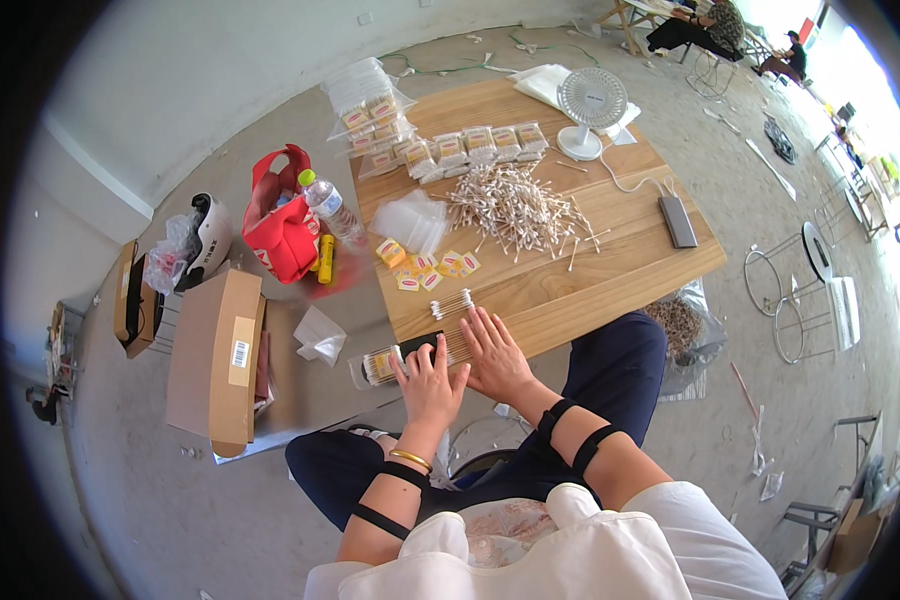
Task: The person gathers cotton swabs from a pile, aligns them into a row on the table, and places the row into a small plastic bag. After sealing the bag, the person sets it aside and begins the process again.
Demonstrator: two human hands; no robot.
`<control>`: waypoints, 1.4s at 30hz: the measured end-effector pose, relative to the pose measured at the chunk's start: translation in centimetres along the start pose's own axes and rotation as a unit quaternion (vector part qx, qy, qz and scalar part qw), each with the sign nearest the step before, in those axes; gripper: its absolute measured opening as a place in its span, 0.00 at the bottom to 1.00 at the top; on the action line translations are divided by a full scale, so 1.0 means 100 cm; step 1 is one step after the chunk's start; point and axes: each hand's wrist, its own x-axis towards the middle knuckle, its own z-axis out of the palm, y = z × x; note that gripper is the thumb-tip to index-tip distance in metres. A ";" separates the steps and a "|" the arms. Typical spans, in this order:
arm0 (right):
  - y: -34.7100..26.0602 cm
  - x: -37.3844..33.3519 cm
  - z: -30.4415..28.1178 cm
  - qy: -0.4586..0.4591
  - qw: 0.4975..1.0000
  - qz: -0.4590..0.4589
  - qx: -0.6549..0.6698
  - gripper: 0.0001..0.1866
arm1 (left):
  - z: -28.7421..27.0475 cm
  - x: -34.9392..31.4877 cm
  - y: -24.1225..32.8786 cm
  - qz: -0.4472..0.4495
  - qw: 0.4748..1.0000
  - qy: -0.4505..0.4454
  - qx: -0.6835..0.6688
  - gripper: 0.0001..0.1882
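Left hand: we press our left hand [430,375] flat, fingers spread, on a clear plastic pouch of cotton swabs [395,362] at the near edge of the desk [570,275], low and centre-left in the frame; it grips nothing.
Right hand: our right hand [495,355] lies open beside it, palm down, the two hands touching at the thumbs; we judge they flatten the pouch so the swabs lie even.
Black bar: a small dark strip [422,341] shows just above our left fingers; we cannot tell what it is.
Loose swabs: a heap of wooden-stemmed cotton swabs [515,208] sits mid-desk, with a small aligned bundle [452,303] just beyond our fingertips, near for reach.
Labels: small yellow paper tags [430,268] lie scattered left of the heap, beside a stack of empty clear bags [415,220].
Filled packs: finished pouches [475,145] line the far edge, upper centre.
Fan: a white round desk fan [590,105] stands at the far right corner, its cord running to a grey power bank [678,220].
Floor left: a red bag [285,225], a plastic bottle [330,205] and a cardboard box [215,355].
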 end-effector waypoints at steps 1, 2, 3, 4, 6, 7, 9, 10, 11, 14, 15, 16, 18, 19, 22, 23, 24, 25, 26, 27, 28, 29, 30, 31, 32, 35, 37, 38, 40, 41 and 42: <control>0.000 0.000 0.000 0.000 1.000 -0.001 0.001 0.48 | 0.001 0.000 0.000 0.000 1.000 0.000 0.000 0.35; 0.000 0.000 0.000 0.000 1.000 -0.001 0.001 0.48 | 0.001 -0.001 -0.001 0.005 1.000 0.005 0.005 0.35; 0.000 0.000 -0.001 0.000 1.000 -0.001 0.000 0.48 | 0.002 -0.001 -0.001 0.009 1.000 0.011 0.009 0.35; 0.000 0.000 -0.001 0.001 1.000 -0.001 -0.001 0.48 | 0.003 -0.002 -0.001 0.009 1.000 0.010 0.010 0.35; 0.000 0.000 -0.002 -0.001 1.000 0.000 -0.003 0.48 | 0.003 -0.001 -0.001 0.012 1.000 0.014 0.014 0.35; 0.000 0.000 -0.002 -0.004 1.000 0.001 -0.005 0.48 | 0.003 -0.002 -0.001 0.013 1.000 0.014 0.014 0.35; -0.001 0.000 -0.002 -0.003 1.000 0.003 -0.008 0.49 | 0.003 -0.003 -0.001 0.015 1.000 0.011 0.020 0.35; -0.001 0.000 -0.002 -0.003 1.000 0.003 -0.011 0.49 | 0.003 -0.003 -0.002 0.015 1.000 0.011 0.021 0.35; -0.001 0.000 -0.002 -0.003 1.000 0.003 -0.011 0.49 | 0.004 -0.004 -0.003 0.009 1.000 0.005 0.009 0.36; -0.003 0.001 -0.003 -0.007 1.000 0.004 -0.011 0.51 | 0.004 -0.009 -0.007 0.002 1.000 0.007 -0.013 0.37; -0.004 0.002 -0.004 -0.012 1.000 0.005 -0.010 0.51 | 0.004 -0.011 -0.008 0.002 1.000 0.014 -0.024 0.37; -0.005 0.003 -0.004 -0.017 1.000 0.006 -0.009 0.51 | 0.004 -0.015 -0.010 -0.001 1.000 0.014 -0.022 0.37; -0.003 0.002 -0.002 -0.022 1.000 0.009 -0.014 0.50 | 0.000 -0.017 -0.009 0.016 0.998 0.048 -0.047 0.38; -0.002 0.002 -0.002 -0.027 0.999 0.013 -0.020 0.49 | -0.003 -0.019 -0.011 0.006 0.997 0.054 -0.060 0.38; 0.002 -0.001 0.002 -0.022 0.999 0.027 -0.031 0.46 | -0.009 -0.018 -0.031 -0.019 0.994 0.072 -0.075 0.37; 0.002 -0.001 0.002 -0.021 0.999 0.024 -0.030 0.46 | -0.005 -0.018 -0.046 -0.076 0.985 0.106 -0.113 0.36; -0.001 0.000 0.002 -0.024 0.999 0.030 -0.024 0.45 | 0.000 -0.020 -0.064 -0.136 0.970 0.139 -0.147 0.35; -0.005 0.002 0.002 -0.027 0.999 0.037 -0.018 0.43 | 0.010 -0.022 -0.086 -0.140 0.969 0.141 -0.144 0.35; -0.011 0.005 0.003 -0.027 0.999 0.029 -0.014 0.43 | 0.022 -0.026 -0.111 -0.208 0.943 0.163 -0.202 0.35; -0.014 0.006 0.003 -0.016 1.000 0.023 -0.005 0.42 | 0.027 -0.026 -0.126 -0.271 0.909 0.182 -0.261 0.35; -0.018 0.007 0.004 -0.006 1.000 0.017 0.004 0.41 | 0.032 -0.027 -0.140 -0.274 0.908 0.184 -0.258 0.35; -0.021 0.008 0.008 -0.008 1.000 0.017 0.004 0.41 | 0.035 -0.022 -0.147 -0.364 0.833 0.144 -0.391 0.34; -0.026 0.010 0.011 -0.002 1.000 0.012 0.004 0.41 | 0.034 -0.014 -0.148 -0.442 0.731 0.099 -0.511 0.34; -0.030 0.012 0.015 0.004 1.000 0.006 0.006 0.40 | 0.034 -0.010 -0.146 -0.442 0.730 0.098 -0.512 0.34; -0.031 0.013 0.017 0.001 1.000 0.010 0.003 0.40 | 0.030 -0.001 -0.134 -0.452 0.710 0.087 -0.533 0.31; -0.037 0.018 0.017 0.001 1.000 0.021 -0.004 0.40 | 0.028 0.013 -0.114 -0.472 0.667 0.069 -0.573 0.29; -0.043 0.022 0.016 -0.004 1.000 0.012 -0.008 0.39 | 0.038 0.015 -0.117 -0.491 0.718 0.052 -0.491 0.29; -0.045 0.023 0.016 -0.006 1.000 0.009 -0.009 0.39 | 0.045 0.014 -0.122 -0.493 0.716 0.053 -0.492 0.29; -0.049 0.025 0.015 -0.008 1.000 -0.007 -0.003 0.38 | 0.059 0.009 -0.132 -0.489 0.696 0.057 -0.523 0.30; -0.050 0.026 0.015 -0.009 1.000 -0.008 -0.004 0.38 | 0.065 0.008 -0.132 -0.490 0.694 0.058 -0.524 0.30; -0.052 0.026 0.015 -0.012 1.000 -0.007 -0.008 0.38 | 0.070 0.006 -0.132 -0.487 0.670 0.083 -0.554 0.30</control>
